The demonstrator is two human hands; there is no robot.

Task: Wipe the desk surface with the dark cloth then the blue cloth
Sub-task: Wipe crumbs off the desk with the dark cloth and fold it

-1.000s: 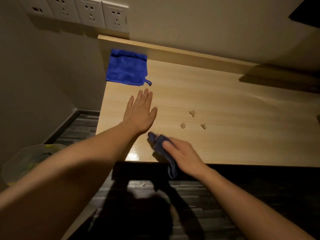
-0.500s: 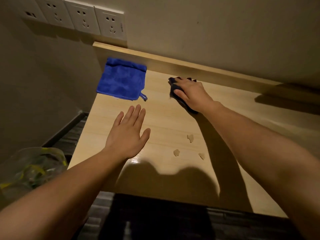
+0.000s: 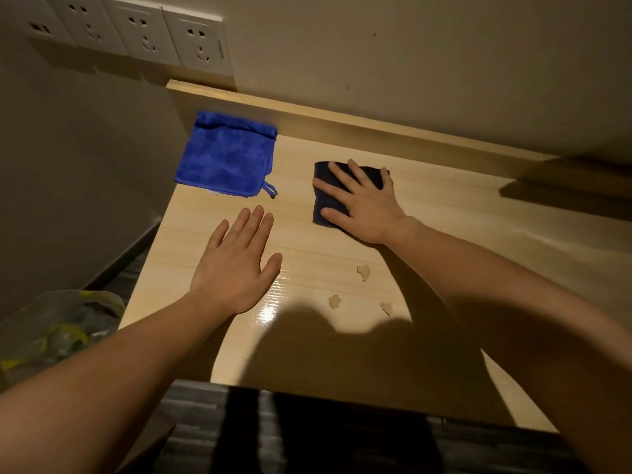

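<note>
A folded dark cloth [image 3: 323, 186] lies flat on the light wooden desk [image 3: 444, 241], near the back. My right hand [image 3: 359, 203] presses down on it with fingers spread, covering most of it. The bright blue cloth [image 3: 224, 155] lies flat at the desk's far left corner, untouched, a small loop at its near right corner. My left hand [image 3: 239, 261] rests palm down on the bare desk just in front of the blue cloth, fingers apart, holding nothing.
Three small pale crumbs [image 3: 363, 271] lie on the desk near my right forearm. A raised wooden ledge [image 3: 342, 121] runs along the back under wall sockets [image 3: 201, 42]. A bin with a clear bag [image 3: 58, 326] stands on the floor left of the desk.
My right hand carried the dark cloth from the desk's near edge to the back and now flattens it there with spread fingers. My left hand stayed flat on the desk.
</note>
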